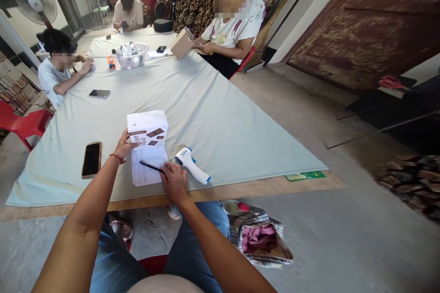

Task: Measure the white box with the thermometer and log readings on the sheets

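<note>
My left hand (125, 146) grips the lower left edge of a white printed box (147, 121), which shows brown bars and the partly covered word "Meal". Just below the box, a sheet of paper (146, 176) with printed or written lines lies on the cloth. A black pen (151, 166) is pinched in my right hand (175, 181), which rests on the sheet's right side. Beside that hand lies a white and blue infrared thermometer (192, 165). To the left of my left hand is a phone (91, 160) with a dark screen.
A pale cloth (233, 128) covers the table, with its wooden edge (140, 203) showing near me. Farther off stand a plastic basket (132, 57) of bottles and another phone (99, 93). Several people sit around; one holds a cardboard box (182, 43). A plaid bag (259, 238) sits below.
</note>
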The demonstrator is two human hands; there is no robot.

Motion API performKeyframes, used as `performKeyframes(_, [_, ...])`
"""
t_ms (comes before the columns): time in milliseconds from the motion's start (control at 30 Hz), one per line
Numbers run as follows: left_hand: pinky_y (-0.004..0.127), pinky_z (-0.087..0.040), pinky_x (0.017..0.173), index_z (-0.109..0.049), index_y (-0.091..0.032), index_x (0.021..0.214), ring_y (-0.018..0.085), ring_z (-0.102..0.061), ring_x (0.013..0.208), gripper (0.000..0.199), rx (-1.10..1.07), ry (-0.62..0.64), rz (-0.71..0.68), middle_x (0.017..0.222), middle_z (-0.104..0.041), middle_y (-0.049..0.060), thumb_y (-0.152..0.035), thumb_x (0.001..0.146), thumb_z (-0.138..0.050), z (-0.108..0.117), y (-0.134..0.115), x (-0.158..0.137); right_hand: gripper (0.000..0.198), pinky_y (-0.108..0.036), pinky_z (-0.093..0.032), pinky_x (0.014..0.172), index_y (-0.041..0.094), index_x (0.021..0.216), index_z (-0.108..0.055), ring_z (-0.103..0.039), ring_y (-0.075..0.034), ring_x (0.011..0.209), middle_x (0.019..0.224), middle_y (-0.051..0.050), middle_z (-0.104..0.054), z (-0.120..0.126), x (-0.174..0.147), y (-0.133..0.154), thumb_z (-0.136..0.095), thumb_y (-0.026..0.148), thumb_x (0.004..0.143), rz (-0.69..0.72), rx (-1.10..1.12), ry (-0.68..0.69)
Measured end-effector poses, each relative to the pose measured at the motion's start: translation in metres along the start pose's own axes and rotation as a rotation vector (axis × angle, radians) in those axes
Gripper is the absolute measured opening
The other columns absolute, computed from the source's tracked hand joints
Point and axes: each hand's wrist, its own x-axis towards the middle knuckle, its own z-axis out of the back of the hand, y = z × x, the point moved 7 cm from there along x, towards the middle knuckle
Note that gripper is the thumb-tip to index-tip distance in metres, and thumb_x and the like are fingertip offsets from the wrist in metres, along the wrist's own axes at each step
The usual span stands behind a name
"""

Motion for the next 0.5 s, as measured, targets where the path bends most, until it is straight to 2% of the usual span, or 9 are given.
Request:
performKeyframes(100, [0.038,-0.053,0.095,-0.054,-0.018,0.119,0.025,-0.062,0.112,0.071,-0.044,-0.092,-0.031,0.118,-0.067,0.010,-0.035,0.058,-0.084,0.016,0.000,0.006,0.018,-0.040,-0.036,0.093,0.024,0.105,-0.072,-0.054,-0.027,0.116,0.123,-0.010,-0.067,0.000,0.000,0.001,-0.058,0.021,0.094,-0.010,-0.007,0.005])
performKeyframes(200, [0.037,-0.053,0.094,-0.051,-0.020,0.120,0.022,-0.062,0.110,0.069,-0.068,-0.242,-0.056,0.120,-0.066,0.010,-0.031,0.060,-0.082,0.043,0.001,0.012,0.018,-0.040,-0.035,0.095,0.025,0.105,-0.072,-0.054,-0.027,0.116,0.122,-0.010,-0.067,-0.001,0.000,0.001,-0.058,0.022,0.094,-0.014,-0.001,0.003])
performKeyframes(333, [0.036,-0.054,0.091,-0.048,-0.022,0.119,0.021,-0.062,0.110,0.068,-0.024,-0.440,-0.005,0.123,-0.063,0.009,-0.023,0.060,-0.080,0.080,0.008,0.015,0.018,-0.039,-0.034,0.095,0.025,0.105,-0.072,-0.053,-0.026,0.116,0.121,-0.010,-0.067,-0.001,0.000,0.000,-0.058,0.022,0.093,-0.014,-0.010,-0.011])
performKeyframes(500, [0.037,-0.053,0.091,-0.050,-0.021,0.107,0.021,-0.064,0.101,0.055,0.059,-0.512,0.007,0.111,-0.064,0.006,-0.016,0.059,-0.076,0.101,0.011,0.013,0.017,-0.039,-0.035,0.093,0.025,0.104,-0.072,-0.054,-0.026,0.116,0.122,-0.009,-0.066,-0.001,0.000,0.001,-0.060,0.022,0.092,-0.007,-0.023,-0.009])
